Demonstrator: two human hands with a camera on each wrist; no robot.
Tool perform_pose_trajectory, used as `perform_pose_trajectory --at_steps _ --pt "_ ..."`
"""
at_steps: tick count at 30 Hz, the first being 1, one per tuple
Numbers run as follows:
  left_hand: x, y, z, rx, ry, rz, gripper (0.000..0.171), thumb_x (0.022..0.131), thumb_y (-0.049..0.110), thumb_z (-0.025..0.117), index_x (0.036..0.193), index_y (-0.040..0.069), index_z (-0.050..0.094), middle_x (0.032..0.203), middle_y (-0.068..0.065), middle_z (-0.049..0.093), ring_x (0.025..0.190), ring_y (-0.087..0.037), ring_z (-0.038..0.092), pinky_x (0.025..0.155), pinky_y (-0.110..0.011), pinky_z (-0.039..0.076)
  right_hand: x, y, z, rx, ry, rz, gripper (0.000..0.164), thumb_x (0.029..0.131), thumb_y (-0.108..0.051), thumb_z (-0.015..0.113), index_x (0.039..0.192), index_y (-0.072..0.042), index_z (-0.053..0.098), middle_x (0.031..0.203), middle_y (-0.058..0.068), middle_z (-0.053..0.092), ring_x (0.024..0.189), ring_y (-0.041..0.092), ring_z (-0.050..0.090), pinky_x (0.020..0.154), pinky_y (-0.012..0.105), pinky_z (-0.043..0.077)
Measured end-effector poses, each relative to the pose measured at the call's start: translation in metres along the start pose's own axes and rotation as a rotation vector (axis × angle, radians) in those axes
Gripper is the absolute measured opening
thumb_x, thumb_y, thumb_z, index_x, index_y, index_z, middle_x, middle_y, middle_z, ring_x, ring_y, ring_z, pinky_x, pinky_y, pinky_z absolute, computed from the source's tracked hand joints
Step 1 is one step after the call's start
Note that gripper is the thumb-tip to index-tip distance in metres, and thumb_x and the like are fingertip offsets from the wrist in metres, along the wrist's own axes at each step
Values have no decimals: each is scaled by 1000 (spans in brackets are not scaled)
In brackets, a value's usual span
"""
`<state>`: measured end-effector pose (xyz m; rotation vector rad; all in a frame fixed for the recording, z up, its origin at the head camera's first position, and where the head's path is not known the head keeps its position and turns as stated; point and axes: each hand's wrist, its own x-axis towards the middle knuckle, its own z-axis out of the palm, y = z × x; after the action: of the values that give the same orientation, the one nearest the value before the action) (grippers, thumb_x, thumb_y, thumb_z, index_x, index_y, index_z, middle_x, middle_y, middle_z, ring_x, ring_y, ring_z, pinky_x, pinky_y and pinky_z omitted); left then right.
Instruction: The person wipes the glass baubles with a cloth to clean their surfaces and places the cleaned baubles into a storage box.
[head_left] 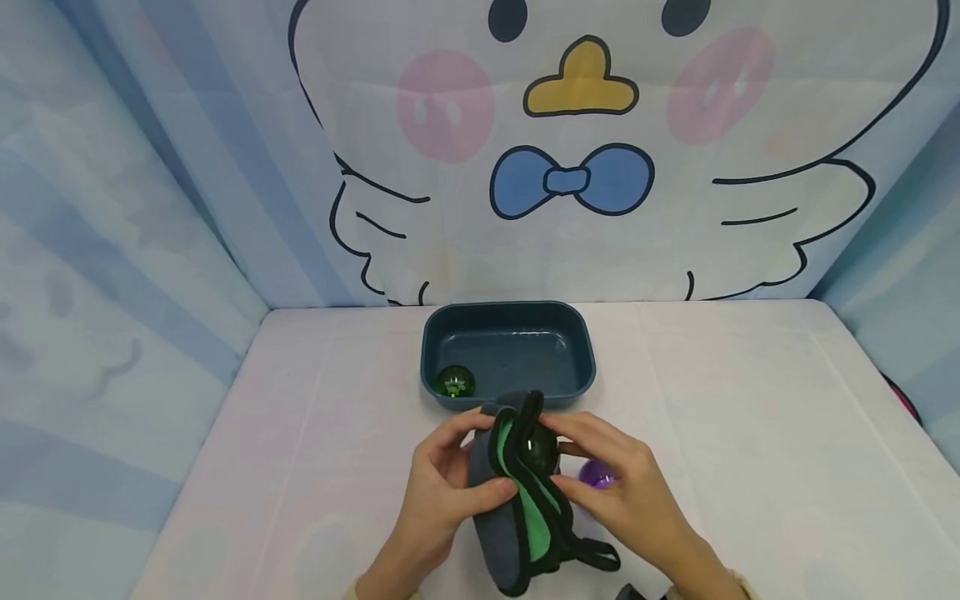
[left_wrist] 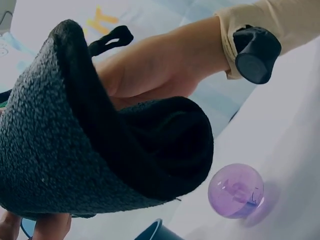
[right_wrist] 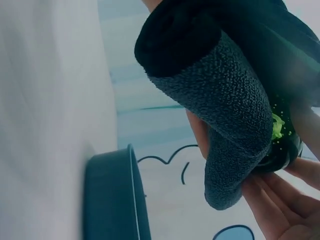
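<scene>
Purple ball (head_left: 596, 474): partly behind right grip (head_left: 636, 487) | basin (right_wrist: 111, 197): cut off, wrist views | dark ball (head_left: 541, 451): contents unclear, perhaps a figure

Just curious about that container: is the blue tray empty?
Not empty: the tray holds a green ball in its near left corner.

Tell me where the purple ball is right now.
In the head view, the purple ball sits on the white table, partly hidden behind the right hand, below the right end of the blue tray.
</scene>
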<state>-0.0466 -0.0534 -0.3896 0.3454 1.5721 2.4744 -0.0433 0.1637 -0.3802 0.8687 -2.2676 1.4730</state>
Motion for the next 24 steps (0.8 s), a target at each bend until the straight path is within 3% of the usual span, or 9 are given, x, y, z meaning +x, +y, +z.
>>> perform_pose_trajectory --at_steps 2,7,10,14,19,24 --pt "1 -1 -1 -9 0 4 51 75 -5 80 120 7 61 136 -13 51 119 -28 56 95 -34 55 1 -1 -2 -16 -19 9 65 74 9 81 133 -5 60 128 12 63 116 11 61 80 21 58" --pt "2 -1 -2 -24 8 -1 49 76 -3 80 120 7 61 132 -13 54 115 -25 59 92 -34 57 1 -2 -6 -49 -88 1 71 71 11 82 135 -10 60 136 8 58 126 11 54 92 15 52" --pt "1 -1 -2 -30 18 -18 49 76 -3 81 120 7 61 130 -12 54 114 -23 59 92 -33 57 0 0 -7 -50 -96 -31 61 77 4 81 133 -10 62 135 8 58 127 12 54 99 17 48" --pt "1 -2 -2 -37 17 -33 50 75 -3 81 120 6 61 129 -11 55 110 -20 61 91 -31 57 0 2 -7 -20 -71 -75 49 86 -6 76 132 -6 62 132 10 61 122 12 58 94 19 52" --pt "1 -3 0 -52 16 -29 50 74 -5 81 119 5 61 130 -9 55 107 -16 62 89 -29 57 0 3 -8 49 -63 -17 62 76 10 78 134 -3 60 128 14 64 115 10 63 82 25 59" --pt "0 -6 -1 -49 12 -16 49 75 -5 81 119 6 62 130 -9 57 110 -19 62 88 -30 58 0 4 -7 71 -53 9 62 75 10 79 133 -3 60 126 15 65 113 11 64 80 26 60"
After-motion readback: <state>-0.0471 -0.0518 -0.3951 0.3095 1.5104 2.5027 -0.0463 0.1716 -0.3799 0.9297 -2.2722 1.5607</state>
